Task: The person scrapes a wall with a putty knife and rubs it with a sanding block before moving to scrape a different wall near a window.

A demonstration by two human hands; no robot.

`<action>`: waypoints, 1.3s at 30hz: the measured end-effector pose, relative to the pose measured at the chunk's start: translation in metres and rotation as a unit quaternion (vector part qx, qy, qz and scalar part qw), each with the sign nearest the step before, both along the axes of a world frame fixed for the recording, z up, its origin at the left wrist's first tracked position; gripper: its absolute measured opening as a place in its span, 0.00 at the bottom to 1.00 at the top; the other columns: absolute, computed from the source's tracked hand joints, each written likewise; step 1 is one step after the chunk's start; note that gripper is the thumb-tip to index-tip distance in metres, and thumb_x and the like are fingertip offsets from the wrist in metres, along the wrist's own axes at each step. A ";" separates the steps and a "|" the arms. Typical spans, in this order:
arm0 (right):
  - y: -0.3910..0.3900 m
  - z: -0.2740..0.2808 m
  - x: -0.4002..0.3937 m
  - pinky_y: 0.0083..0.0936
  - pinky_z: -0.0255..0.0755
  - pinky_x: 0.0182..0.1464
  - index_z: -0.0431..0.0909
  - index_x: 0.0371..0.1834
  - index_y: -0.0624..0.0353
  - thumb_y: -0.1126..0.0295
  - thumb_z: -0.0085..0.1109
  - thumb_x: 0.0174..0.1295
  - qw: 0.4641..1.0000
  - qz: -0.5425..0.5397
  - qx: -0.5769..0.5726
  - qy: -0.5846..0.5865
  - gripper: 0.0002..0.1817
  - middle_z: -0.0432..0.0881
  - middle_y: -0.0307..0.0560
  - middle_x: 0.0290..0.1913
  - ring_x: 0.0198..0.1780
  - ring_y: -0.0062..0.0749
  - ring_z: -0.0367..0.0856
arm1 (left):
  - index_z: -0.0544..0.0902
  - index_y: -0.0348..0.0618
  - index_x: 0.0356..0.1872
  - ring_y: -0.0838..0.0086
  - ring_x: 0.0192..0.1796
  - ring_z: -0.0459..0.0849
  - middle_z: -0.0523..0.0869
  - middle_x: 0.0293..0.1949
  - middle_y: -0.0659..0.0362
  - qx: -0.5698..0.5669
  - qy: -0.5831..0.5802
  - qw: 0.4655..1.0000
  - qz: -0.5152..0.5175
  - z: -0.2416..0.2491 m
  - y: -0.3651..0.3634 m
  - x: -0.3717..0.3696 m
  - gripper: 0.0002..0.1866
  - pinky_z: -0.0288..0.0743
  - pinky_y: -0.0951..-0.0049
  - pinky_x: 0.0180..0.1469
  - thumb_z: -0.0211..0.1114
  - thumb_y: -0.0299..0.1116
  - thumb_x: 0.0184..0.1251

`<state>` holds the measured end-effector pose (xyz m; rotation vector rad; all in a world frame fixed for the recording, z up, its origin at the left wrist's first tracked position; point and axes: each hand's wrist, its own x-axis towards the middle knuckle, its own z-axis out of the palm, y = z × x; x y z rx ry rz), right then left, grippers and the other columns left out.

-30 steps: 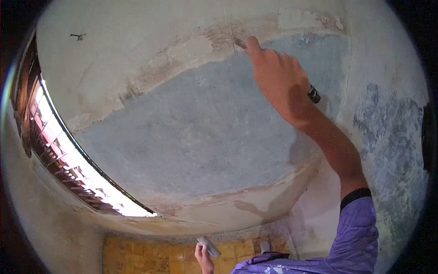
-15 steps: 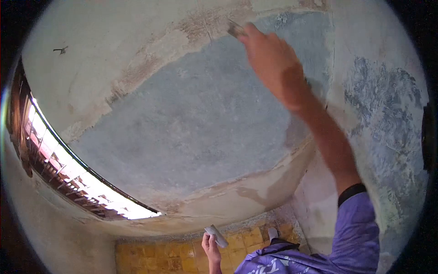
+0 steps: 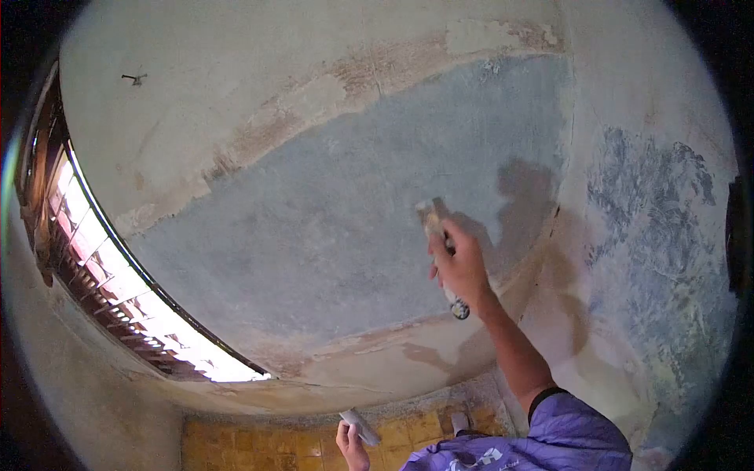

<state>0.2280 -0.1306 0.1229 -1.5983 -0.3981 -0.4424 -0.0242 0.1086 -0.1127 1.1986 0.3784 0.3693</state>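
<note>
My right hand [image 3: 462,267] is closed round the handle of what looks like a putty knife [image 3: 429,213]. Its head points up and left, close to the grey patch [image 3: 314,212] on the wall; whether it touches is not clear. The rounded handle end sticks out below my fingers. Low in the view, my left hand [image 3: 353,450] grips a flat, pale grey rectangular blade [image 3: 360,426], held away from the wall above the floor.
A rough, scraped band [image 3: 290,110] borders the grey patch above. At left is a bright barred window [image 3: 118,275]. A nail-like hook [image 3: 135,79] juts from the upper wall. The adjoining right wall [image 3: 652,212] has mottled blue-grey patches. Yellow-brown tiles [image 3: 251,447] cover the floor below.
My right hand has come down from the grey patch's upper edge to its lower right part, still holding the putty knife. The view has shifted slightly; my left hand keeps the blade.
</note>
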 end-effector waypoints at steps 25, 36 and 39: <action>-0.042 -0.306 -0.090 0.23 0.67 0.23 0.71 0.23 0.56 0.68 0.51 0.57 0.678 0.144 0.409 0.594 0.07 0.72 0.40 0.19 0.19 0.29 0.71 | 0.78 0.42 0.47 0.84 0.38 0.72 0.77 0.38 0.67 0.025 -0.009 0.999 0.026 -0.024 0.029 0.008 0.11 0.67 0.81 0.39 0.58 0.37 0.70; -0.095 -0.416 -0.164 0.27 0.71 0.23 0.72 0.31 0.58 0.66 0.52 0.65 0.510 0.140 0.501 0.685 0.08 0.72 0.43 0.18 0.18 0.31 0.72 | 0.78 0.43 0.49 0.84 0.37 0.71 0.76 0.37 0.68 -0.013 0.024 0.998 0.050 -0.030 0.031 0.006 0.12 0.65 0.82 0.38 0.58 0.36 0.69; -0.074 -0.273 -0.146 0.25 0.70 0.22 0.73 0.42 0.62 0.66 0.57 0.63 0.738 0.035 0.328 0.589 0.11 0.72 0.44 0.19 0.18 0.28 0.73 | 0.78 0.44 0.46 0.85 0.34 0.69 0.75 0.35 0.70 -0.008 -0.001 0.999 0.040 -0.019 0.027 0.013 0.10 0.63 0.83 0.36 0.58 0.36 0.70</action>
